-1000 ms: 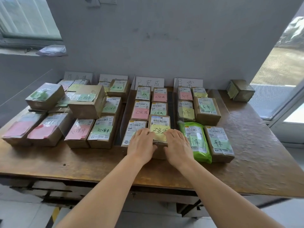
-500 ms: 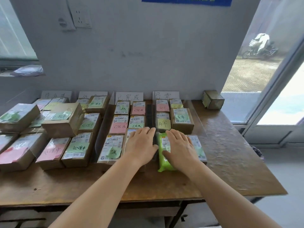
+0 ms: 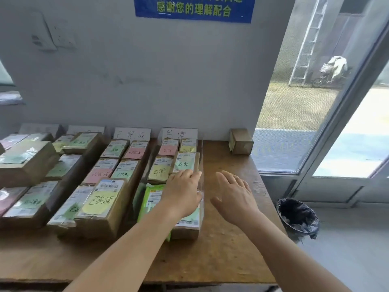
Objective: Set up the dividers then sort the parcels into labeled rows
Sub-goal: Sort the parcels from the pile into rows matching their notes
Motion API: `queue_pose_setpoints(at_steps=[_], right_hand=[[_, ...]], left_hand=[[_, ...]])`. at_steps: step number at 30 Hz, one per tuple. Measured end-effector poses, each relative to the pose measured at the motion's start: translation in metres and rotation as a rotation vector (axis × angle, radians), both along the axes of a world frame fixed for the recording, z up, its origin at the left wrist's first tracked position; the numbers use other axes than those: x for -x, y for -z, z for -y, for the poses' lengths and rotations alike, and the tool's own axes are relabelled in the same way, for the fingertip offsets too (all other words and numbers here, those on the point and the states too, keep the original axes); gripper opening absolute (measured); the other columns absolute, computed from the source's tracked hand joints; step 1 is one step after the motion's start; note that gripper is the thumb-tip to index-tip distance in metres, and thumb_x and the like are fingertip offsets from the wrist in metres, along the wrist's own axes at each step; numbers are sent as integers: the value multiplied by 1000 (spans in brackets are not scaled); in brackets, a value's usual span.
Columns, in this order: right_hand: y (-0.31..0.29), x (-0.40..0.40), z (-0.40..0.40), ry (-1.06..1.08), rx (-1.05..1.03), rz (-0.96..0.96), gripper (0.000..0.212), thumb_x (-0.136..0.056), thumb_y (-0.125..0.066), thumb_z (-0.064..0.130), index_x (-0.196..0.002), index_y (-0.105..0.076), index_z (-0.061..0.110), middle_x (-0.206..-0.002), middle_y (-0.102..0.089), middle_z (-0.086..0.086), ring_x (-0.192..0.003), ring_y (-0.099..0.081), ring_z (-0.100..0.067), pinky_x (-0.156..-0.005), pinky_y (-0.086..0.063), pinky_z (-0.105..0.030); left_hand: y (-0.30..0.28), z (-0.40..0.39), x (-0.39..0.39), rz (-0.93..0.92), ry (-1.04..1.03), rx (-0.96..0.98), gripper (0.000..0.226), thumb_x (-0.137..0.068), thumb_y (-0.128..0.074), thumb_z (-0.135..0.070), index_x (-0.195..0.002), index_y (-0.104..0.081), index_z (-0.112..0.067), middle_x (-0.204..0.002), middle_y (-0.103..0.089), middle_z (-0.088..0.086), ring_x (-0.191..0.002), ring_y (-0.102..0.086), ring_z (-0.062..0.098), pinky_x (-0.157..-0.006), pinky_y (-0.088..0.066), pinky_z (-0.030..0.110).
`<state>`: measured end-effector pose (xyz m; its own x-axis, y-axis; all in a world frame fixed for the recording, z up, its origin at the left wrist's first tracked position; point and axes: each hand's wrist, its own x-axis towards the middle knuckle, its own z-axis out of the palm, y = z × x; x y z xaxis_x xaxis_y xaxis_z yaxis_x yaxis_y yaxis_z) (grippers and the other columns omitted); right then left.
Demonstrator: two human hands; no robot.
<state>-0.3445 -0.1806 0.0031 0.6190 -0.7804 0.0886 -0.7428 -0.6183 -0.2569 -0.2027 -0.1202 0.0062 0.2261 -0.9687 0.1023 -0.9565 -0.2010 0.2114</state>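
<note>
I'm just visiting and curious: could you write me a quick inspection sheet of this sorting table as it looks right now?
Surface: worn wooden table, bare along its right side.
Job's things: labelled parcels lie in rows running back to handwritten row signs against the wall; a clear divider stands at the right edge of the rightmost row.
Clutter: one lone cardboard box at the back right corner, apart from the rows.
Hands: left hand open, flat on a rightmost-row parcel; right hand open, over bare table.
Cables: nothing seen.
Surroundings: blue notice on the wall, lined bin on the floor, glass door at right.
</note>
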Motion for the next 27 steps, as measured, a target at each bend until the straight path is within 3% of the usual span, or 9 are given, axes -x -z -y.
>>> queue_pose_setpoints(at_steps=[10, 27], right_hand=[[7, 62, 77, 64, -40, 13, 69, -92, -53, 40, -149, -20, 20, -155, -19, 7, -144, -14, -16, -115, -12, -34], [11, 39, 210, 262, -68, -4, 68, -91, -53, 43, -148, -25, 17, -151, -29, -1, -139, -27, -23, -112, -22, -37]], left_hand=[[-1, 77, 56, -4, 7, -39, 63, -96, -49, -40, -150, -24, -21, -151, -32, 1, -140, -26, 20, -113, -21, 36], [17, 225, 27, -54, 52, -97, 61, -95, -49, -39, -149, -27, -21, -148, -37, 2, -135, -34, 22, -108, -30, 37]])
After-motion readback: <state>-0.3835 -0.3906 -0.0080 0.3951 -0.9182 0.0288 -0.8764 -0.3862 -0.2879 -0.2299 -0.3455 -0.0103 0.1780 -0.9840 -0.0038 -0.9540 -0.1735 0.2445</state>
